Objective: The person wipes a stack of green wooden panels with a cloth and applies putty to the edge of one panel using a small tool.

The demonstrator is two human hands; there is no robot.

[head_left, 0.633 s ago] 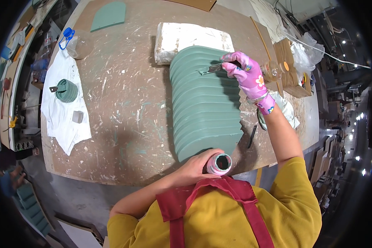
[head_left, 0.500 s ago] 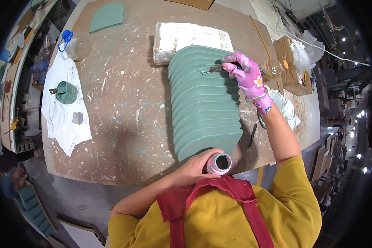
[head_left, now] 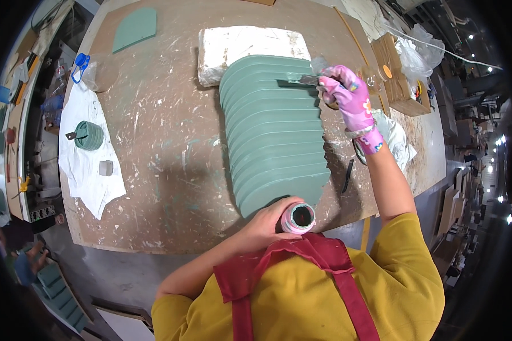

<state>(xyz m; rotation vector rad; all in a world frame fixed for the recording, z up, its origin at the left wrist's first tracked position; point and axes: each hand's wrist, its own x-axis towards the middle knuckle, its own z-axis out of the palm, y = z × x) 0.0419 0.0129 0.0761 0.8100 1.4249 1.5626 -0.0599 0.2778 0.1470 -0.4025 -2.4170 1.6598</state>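
In my right hand [head_left: 351, 99], which wears a pink flowered glove, is a putty knife [head_left: 305, 79] with green paste on its blade. The blade hangs over the far right part of a row of overlapping green panels [head_left: 273, 139] with rounded ends, casting a dark shadow on them. A white block [head_left: 250, 42] lies under or behind the far end of the row. My bare left hand [head_left: 267, 220] is wrapped round a small open jar [head_left: 294, 228] with a pinkish outside and a dark inside, close to my chest at the near end of the panels.
On the left, a white cloth [head_left: 94, 190] carries a green-smeared cup [head_left: 91, 136] and a small grey block [head_left: 106, 167]. A single green panel [head_left: 135, 29] lies far left. To the right are a black strip [head_left: 348, 176], a rag [head_left: 401, 145] and a cardboard box [head_left: 395, 74]. Another person [head_left: 25, 266] is at lower left.
The putty knife has shifted away from me and to the right over the panels, and its shadow now shows beneath it. My left hand still holds the jar. The whole view has shifted slightly.
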